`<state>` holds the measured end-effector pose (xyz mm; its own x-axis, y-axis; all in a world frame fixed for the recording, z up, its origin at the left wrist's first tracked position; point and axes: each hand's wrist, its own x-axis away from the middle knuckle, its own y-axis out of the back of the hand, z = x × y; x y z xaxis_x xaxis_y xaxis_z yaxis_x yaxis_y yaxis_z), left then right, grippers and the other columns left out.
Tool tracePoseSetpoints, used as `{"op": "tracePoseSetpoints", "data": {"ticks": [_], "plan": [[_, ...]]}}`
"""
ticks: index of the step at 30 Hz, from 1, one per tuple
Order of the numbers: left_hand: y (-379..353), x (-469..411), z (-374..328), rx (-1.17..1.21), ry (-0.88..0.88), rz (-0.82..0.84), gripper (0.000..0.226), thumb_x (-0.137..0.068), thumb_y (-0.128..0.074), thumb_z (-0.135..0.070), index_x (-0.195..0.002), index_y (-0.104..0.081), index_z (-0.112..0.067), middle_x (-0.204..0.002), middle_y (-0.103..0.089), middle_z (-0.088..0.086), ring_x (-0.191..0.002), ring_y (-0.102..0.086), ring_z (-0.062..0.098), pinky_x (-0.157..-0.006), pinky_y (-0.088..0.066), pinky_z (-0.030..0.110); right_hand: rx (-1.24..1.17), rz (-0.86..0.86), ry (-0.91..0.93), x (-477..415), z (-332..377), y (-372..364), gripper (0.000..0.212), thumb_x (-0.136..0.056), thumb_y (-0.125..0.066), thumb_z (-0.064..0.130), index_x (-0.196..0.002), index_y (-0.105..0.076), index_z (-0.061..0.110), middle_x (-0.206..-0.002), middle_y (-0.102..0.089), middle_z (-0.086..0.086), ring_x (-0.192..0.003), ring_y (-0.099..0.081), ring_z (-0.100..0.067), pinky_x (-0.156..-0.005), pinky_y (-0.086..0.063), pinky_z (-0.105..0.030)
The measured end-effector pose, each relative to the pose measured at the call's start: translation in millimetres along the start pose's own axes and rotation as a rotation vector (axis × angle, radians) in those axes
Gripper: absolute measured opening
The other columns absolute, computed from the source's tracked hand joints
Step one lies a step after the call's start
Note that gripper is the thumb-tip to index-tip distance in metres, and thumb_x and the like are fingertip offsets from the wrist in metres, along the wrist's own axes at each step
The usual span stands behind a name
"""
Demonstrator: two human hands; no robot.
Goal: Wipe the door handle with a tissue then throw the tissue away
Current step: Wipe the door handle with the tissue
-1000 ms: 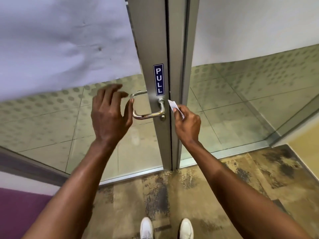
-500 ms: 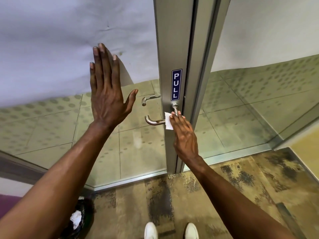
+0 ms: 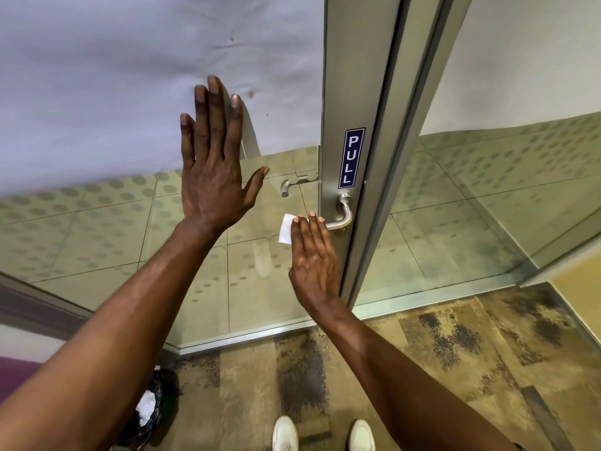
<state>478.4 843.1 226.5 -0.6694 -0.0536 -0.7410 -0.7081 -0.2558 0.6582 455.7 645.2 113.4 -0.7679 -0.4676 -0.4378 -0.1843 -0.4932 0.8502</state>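
Observation:
A silver lever door handle [image 3: 344, 216] sticks out of the grey metal door stile under a blue PULL sign [image 3: 351, 157]. My right hand [image 3: 313, 255] lies flat over the handle's left end and presses a white tissue [image 3: 287, 232] against it; part of the tissue shows left of my fingers. My left hand [image 3: 214, 167] rests flat on the glass door panel, fingers spread, holding nothing. A second handle [image 3: 292, 185] shows through the glass on the far side.
A black-lined waste bin [image 3: 146, 411] with white paper in it stands on the floor at lower left, by the glass. Patterned carpet lies underfoot, with my white shoes [image 3: 322, 434] at the bottom edge. A fixed glass panel [image 3: 487, 206] flanks the door on the right.
My right hand slid the tissue left along the handle, from its pivot end to its free end. My left hand left the handle a second ago and stays flat on the glass.

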Motion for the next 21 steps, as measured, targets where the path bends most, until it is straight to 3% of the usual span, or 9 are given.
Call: {"op": "tracePoseSetpoints", "data": {"ticks": [3,5,7,9,11,14,17,19,21], "plan": [[4,1,-1,-0.002,0.006,0.019,0.110,-0.105,-0.057,-0.067,-0.178,0.001,-0.009,-0.182,-0.001,0.029,-0.165,0.035,0.023,-0.139,0.017,0.045,-0.070,0.035,0.028,-3,6,10,0.059,-0.091,-0.043,-0.004,-0.150,-0.048,-0.008,-0.154,-0.051,-0.028,-0.150,-0.042,-0.040,-0.125,-0.033,-0.051],[8,2,-4,0.008,0.017,0.036,0.110,-0.104,-0.059,-0.065,-0.177,0.002,-0.009,-0.182,0.000,0.029,-0.169,0.026,0.029,-0.139,0.014,0.047,-0.221,0.015,0.014,-2,8,19,0.058,-0.089,-0.051,-0.011,-0.147,-0.055,-0.003,-0.150,-0.058,-0.022,-0.142,-0.055,-0.034,-0.123,-0.040,-0.045],[15,2,-9,0.016,0.025,0.067,0.112,-0.102,-0.063,-0.060,-0.177,0.002,-0.009,-0.182,0.000,0.029,-0.173,0.010,0.043,-0.140,0.006,0.054,-0.419,-0.027,-0.128,2,10,33,0.048,-0.098,-0.055,-0.006,-0.144,-0.062,0.008,-0.129,-0.075,-0.010,-0.104,-0.075,-0.015,-0.097,-0.056,-0.022],[25,2,-14,0.027,0.032,0.116,0.115,-0.098,-0.068,-0.053,-0.177,0.002,-0.008,-0.183,0.001,0.029,-0.172,0.001,0.049,-0.142,-0.003,0.060,-0.732,0.013,-0.385,7,11,45,0.034,-0.106,-0.056,0.008,-0.135,-0.070,0.020,-0.099,-0.078,0.007,-0.074,-0.065,0.006,-0.069,-0.047,-0.006],[37,5,-22,0.072,0.046,0.152,0.115,-0.095,-0.070,-0.046,-0.177,-0.001,-0.005,-0.183,0.002,0.030,-0.172,0.000,0.051,-0.142,-0.007,0.061,-1.173,0.129,-0.678,11,5,53,0.028,-0.108,-0.055,0.010,-0.118,-0.078,0.022,-0.103,-0.081,0.014,-0.092,-0.074,0.000,-0.084,-0.053,-0.017],[54,23,-37,0.256,0.097,0.147,0.094,-0.099,-0.070,-0.037,-0.173,-0.027,0.000,-0.182,-0.007,0.034,-0.171,-0.005,0.055,-0.141,-0.013,0.060,-1.501,0.231,-0.882,16,-10,63,0.028,-0.107,-0.053,0.004,-0.122,-0.076,0.010,-0.115,-0.081,-0.004,-0.114,-0.075,-0.024,-0.105,-0.056,-0.042],[63,56,-54,0.528,0.252,0.146,0.045,-0.102,-0.072,-0.032,-0.139,-0.070,-0.007,-0.171,-0.047,0.019,-0.165,-0.036,0.037,-0.134,-0.034,0.053,-1.674,0.255,-0.921,22,-22,71,0.030,-0.106,-0.051,0.000,-0.127,-0.072,0.005,-0.122,-0.078,-0.012,-0.115,-0.074,-0.032,-0.103,-0.058,-0.047],[67,78,-64,0.766,0.487,0.284,0.018,-0.102,-0.075,-0.031,-0.114,-0.078,-0.018,-0.136,-0.075,-0.004,-0.132,-0.065,0.008,-0.117,-0.053,0.047,-1.716,0.246,-0.914,25,-30,75,0.030,-0.106,-0.050,-0.001,-0.121,-0.074,0.008,-0.120,-0.079,-0.012,-0.111,-0.076,-0.029,-0.093,-0.063,-0.041],[72,95,-77,1.076,0.793,0.508,0.004,-0.102,-0.078,-0.020,-0.101,-0.081,-0.023,-0.108,-0.084,-0.011,-0.102,-0.074,-0.002,-0.105,-0.060,0.042,-1.704,0.228,-0.902,26,-35,78,0.029,-0.105,-0.050,-0.001,-0.117,-0.075,0.010,-0.118,-0.080,-0.010,-0.108,-0.077,-0.027,-0.086,-0.064,-0.034]]}}
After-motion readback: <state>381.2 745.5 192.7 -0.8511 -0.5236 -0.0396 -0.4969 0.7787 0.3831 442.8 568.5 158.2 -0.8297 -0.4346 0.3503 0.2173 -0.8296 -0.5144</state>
